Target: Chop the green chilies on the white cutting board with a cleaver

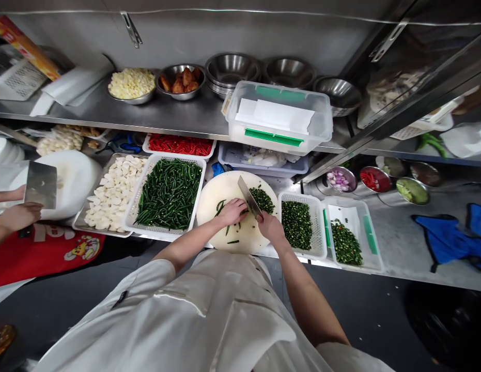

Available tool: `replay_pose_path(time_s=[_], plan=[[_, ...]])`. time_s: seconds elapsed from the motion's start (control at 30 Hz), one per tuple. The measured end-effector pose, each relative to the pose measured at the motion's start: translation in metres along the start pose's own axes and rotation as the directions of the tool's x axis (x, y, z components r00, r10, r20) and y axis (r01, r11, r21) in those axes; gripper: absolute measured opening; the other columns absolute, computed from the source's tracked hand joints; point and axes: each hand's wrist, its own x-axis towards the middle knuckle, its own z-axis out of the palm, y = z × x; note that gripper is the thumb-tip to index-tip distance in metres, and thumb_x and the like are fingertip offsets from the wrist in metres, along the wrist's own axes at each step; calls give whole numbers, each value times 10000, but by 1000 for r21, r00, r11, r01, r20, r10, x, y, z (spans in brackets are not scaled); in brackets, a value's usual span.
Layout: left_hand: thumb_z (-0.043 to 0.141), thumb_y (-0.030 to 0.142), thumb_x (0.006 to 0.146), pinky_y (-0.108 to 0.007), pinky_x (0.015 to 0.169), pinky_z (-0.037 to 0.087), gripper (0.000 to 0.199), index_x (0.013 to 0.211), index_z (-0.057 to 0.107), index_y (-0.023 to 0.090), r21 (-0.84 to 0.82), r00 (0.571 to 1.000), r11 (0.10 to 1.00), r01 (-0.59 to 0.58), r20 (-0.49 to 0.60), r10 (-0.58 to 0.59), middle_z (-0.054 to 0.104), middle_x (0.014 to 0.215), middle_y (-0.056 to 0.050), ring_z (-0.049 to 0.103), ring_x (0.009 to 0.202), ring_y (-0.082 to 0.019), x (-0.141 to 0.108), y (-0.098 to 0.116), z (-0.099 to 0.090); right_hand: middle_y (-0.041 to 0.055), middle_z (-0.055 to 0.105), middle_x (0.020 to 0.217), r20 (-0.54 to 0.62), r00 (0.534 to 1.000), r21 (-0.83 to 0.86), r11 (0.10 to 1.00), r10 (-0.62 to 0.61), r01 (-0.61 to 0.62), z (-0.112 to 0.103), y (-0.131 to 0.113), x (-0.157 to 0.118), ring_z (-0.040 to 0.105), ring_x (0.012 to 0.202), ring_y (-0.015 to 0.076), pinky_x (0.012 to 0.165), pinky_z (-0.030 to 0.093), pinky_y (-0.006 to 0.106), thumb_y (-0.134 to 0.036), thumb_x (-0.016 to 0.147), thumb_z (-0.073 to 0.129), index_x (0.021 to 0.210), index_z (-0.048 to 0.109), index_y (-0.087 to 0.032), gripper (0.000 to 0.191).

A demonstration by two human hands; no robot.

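Observation:
My right hand [271, 227] grips the handle of a cleaver [247, 194], its blade upright over a round white cutting board [209, 191]. Just left of the blade, my left hand [233, 212] presses down with bent fingers on green chilies, mostly hidden beneath it. A few whole green chilies [220, 207] lie by that hand. Right of the blade rests a heap of chopped green chilies [262, 200]. To the board's left is a white basket of whole green chilies [168, 194]. On its right stands a basket of chopped green chilies [296, 225].
A clear bin [374, 258] holds more chopped chilies. Red chilies [180, 145] and sliced white pieces [115, 194] fill trays to the left. A co-worker's hand [21, 216] holds another cleaver [41, 185]. A steel shelf [186, 119] with bowls and a lidded box [279, 116] overhangs the back.

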Motion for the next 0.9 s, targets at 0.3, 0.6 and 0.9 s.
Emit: replay_pose_path(time_s=[0.3, 0.6, 0.9], plan=[[736, 373, 899, -488, 1089, 508, 267, 1142, 716, 264, -43, 997, 997, -60, 45, 62, 660, 1215, -106, 560, 1232, -315, -11, -15, -15, 182, 774, 1205, -4, 1000, 35, 999, -9, 9, -5, -30, 4, 748, 1139, 267, 928, 522, 303, -328, 1138, 391, 1307, 645, -162, 347], [677, 343, 959, -477, 1071, 536, 176, 1116, 687, 265, -25, 996, 996, -83, -11, 83, 653, 1189, -99, 560, 1245, -307, -2, -32, -12, 196, 761, 1247, 19, 999, 28, 998, -49, 48, -13, -45, 24, 737, 1180, 284, 934, 558, 320, -317, 1134, 382, 1348, 625, -138, 370], [675, 312, 946, -471, 1074, 516, 185, 1122, 699, 263, -45, 993, 992, -115, 16, 115, 656, 1171, -99, 566, 1219, -298, 0, -27, -13, 179, 760, 1241, 16, 1000, 25, 1000, 5, -5, -8, -53, 29, 737, 1169, 271, 954, 543, 323, -343, 1141, 363, 1304, 639, -151, 374]])
